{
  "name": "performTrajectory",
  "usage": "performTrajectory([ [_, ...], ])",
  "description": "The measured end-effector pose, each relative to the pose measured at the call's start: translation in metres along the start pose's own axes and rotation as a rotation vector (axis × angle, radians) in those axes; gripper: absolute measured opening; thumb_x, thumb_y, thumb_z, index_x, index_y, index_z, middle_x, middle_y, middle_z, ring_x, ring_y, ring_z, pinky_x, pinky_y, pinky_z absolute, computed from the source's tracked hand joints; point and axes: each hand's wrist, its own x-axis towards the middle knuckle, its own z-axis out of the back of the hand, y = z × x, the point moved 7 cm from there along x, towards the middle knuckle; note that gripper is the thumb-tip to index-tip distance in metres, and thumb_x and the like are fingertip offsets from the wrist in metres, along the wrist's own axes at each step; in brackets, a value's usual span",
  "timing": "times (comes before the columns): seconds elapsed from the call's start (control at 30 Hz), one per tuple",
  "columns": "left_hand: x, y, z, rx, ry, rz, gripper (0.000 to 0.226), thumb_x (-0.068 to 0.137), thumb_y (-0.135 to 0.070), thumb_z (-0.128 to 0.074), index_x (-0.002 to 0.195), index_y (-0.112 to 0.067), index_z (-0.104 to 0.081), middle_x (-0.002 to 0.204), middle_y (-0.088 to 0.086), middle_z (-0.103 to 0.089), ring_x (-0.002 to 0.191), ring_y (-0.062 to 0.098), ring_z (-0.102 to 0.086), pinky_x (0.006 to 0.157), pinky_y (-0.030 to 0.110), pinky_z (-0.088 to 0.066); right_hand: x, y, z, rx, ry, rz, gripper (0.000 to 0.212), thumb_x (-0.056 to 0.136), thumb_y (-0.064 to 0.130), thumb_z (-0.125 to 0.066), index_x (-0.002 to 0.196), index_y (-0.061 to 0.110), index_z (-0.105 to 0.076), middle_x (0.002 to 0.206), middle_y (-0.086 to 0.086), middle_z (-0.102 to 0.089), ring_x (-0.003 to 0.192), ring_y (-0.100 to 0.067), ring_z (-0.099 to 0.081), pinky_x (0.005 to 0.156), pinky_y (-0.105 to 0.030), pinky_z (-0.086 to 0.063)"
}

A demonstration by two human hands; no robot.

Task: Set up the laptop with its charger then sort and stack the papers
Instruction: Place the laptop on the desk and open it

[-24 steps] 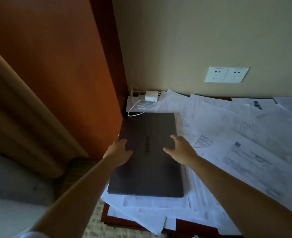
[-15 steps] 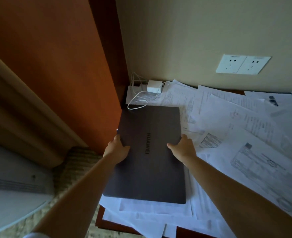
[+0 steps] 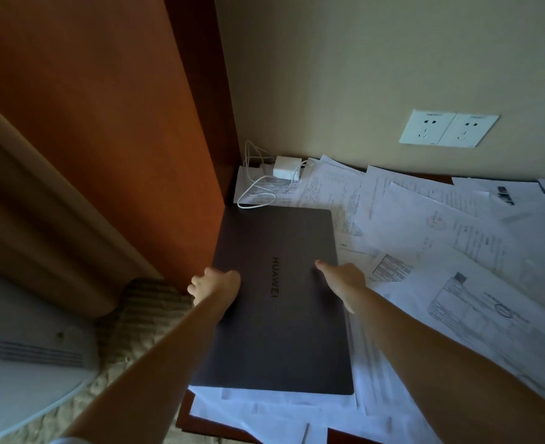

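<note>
A closed dark grey laptop [image 3: 277, 331] lies on loose papers at the desk's left end, its logo running lengthwise. My left hand [image 3: 213, 283] grips its left edge, fingers curled round and under the side. My right hand [image 3: 341, 280] grips the right edge, thumb on the lid, fingers hidden below. A white charger brick [image 3: 286, 168] with a looped white cable [image 3: 255, 200] sits on paper in the far corner behind the laptop. Several printed papers [image 3: 441, 245] lie scattered over the desk to the right.
A double wall socket [image 3: 447, 128] is on the beige wall above the papers. An orange-brown panel [image 3: 104, 123] stands close on the laptop's left. Beige curtain, carpet and a white object [image 3: 24, 357] lie lower left. The dark wooden desk edge [image 3: 184, 421] shows beneath the papers.
Both hands slid from the lid outward to the laptop's side edges and took hold. The view moved closer and shifted left.
</note>
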Motion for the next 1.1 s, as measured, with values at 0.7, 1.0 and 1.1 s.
performTrajectory([
  [0.7,-0.158,-0.02,0.088,-0.169,0.156,-0.489,0.043,0.091,-0.031,-0.052,0.122,-0.001,-0.055,0.115,0.015,-0.059,0.103,0.032,-0.058,0.095,0.043,-0.048,-0.204,-0.045,0.099,0.606,0.423,0.175,0.026,0.085,0.012,-0.063,0.111,0.007,-0.064,0.102,-0.012,-0.07,0.096,-0.027,-0.068,0.077,-0.038,-0.055],
  [1.0,-0.216,-0.079,0.054,-0.041,0.227,-0.708,0.042,0.092,-0.033,-0.058,0.127,-0.01,-0.055,0.128,0.011,-0.057,0.109,0.024,-0.055,0.096,0.036,-0.044,-0.212,-0.065,0.159,0.747,0.407,0.279,0.028,0.082,0.0,-0.057,0.11,0.002,-0.062,0.096,-0.014,-0.068,0.09,-0.029,-0.066,0.071,-0.04,-0.056],
  [1.1,-0.224,-0.1,0.039,-0.029,0.199,-0.733,0.061,0.09,-0.034,-0.062,0.143,-0.017,-0.039,0.143,0.012,-0.045,0.126,0.029,-0.048,0.104,0.038,-0.041,-0.202,-0.059,0.181,0.74,0.374,0.309,0.02,0.082,-0.002,-0.056,0.098,0.0,-0.066,0.092,-0.016,-0.068,0.084,-0.028,-0.067,0.074,-0.042,-0.056],
])
